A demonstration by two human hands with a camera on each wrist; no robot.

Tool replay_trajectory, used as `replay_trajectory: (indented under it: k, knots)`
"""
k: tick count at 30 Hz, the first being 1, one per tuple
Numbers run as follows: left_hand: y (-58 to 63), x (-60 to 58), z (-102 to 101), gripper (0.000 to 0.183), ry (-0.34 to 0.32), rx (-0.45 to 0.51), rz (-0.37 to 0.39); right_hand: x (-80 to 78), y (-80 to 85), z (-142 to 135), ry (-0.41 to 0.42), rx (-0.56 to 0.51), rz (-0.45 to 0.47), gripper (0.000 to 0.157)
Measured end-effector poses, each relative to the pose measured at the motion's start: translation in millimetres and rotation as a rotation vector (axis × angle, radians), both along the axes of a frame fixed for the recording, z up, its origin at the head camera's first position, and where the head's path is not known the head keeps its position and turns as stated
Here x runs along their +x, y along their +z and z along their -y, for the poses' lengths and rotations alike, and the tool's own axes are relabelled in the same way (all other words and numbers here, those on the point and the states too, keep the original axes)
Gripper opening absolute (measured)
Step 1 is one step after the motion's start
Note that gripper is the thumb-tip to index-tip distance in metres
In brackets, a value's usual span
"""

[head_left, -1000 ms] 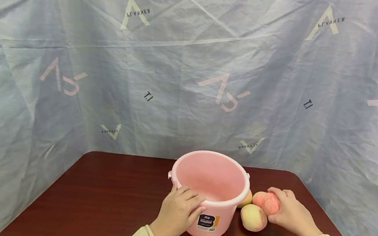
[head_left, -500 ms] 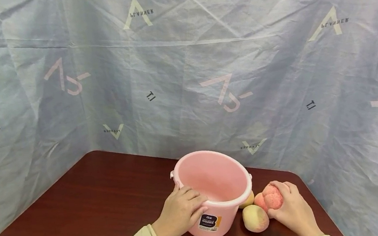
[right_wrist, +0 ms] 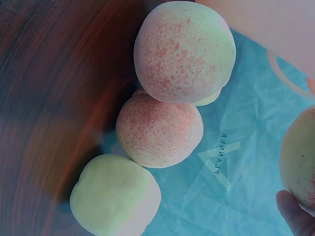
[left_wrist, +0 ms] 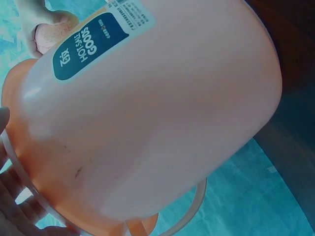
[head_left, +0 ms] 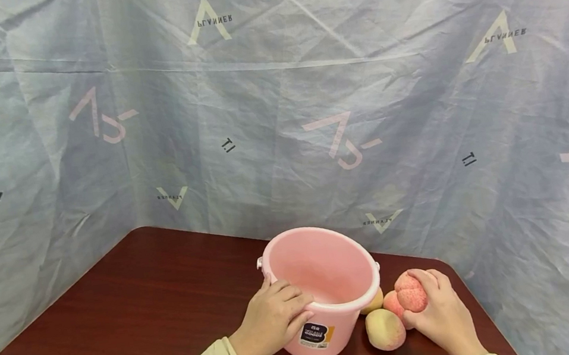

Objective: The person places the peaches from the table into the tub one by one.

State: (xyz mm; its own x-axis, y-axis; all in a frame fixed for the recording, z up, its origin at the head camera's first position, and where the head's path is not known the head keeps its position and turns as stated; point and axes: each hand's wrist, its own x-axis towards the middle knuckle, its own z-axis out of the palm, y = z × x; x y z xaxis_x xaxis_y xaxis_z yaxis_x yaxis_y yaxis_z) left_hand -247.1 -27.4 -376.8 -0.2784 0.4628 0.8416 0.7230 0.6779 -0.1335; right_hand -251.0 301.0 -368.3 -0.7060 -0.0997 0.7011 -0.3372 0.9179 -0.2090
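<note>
A pink bucket (head_left: pixel 331 330) with a dark label stands on the table, its mouth facing up. My left hand (head_left: pixel 273 317) holds its near left rim; in the left wrist view the fingers (left_wrist: pixel 17 206) curl at that rim. To the right of the bucket, my right hand (head_left: pixel 442 312) grips a pink peach (head_left: pixel 411 291) between thumb and fingers, just above another pink peach (head_left: pixel 393 305). A yellowish peach (head_left: pixel 385 329) lies in front, and one more peach (head_left: pixel 373 301) is partly hidden by the bucket. The right wrist view shows the held peach (right_wrist: pixel 300 157) at the right edge.
The dark red wooden table (head_left: pixel 135 317) extends to the left of the bucket. A grey printed cloth (head_left: pixel 252 98) hangs around its far sides. The bucket's white handle (left_wrist: pixel 194 206) hangs at its side. The table's right edge runs close beside my right hand.
My right hand has raised the pink peach slightly, up from beside the other peaches. My left hand keeps its place on the bucket rim. The head view has shifted a little.
</note>
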Motion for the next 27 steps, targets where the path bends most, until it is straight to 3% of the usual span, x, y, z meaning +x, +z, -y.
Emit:
replay_trajectory:
  k: [9, 20, 27]
  knots:
    - [-0.4, 0.7, 0.3, 0.018, 0.002, 0.002, -0.003, 2.7, 9.3, 8.6, -0.015, -0.148, 0.047, 0.068]
    - [1.0, 0.1, 0.2, 0.017, 0.003, -0.001, -0.006, 4.0, 17.6, 14.8, 0.005, -0.188, 0.126, 0.07]
    - [0.7, 0.1, -0.3, 0.018, 0.014, -0.014, -0.008, 4.1, 18.1, 18.9, 0.024, -0.222, 0.067, 0.069]
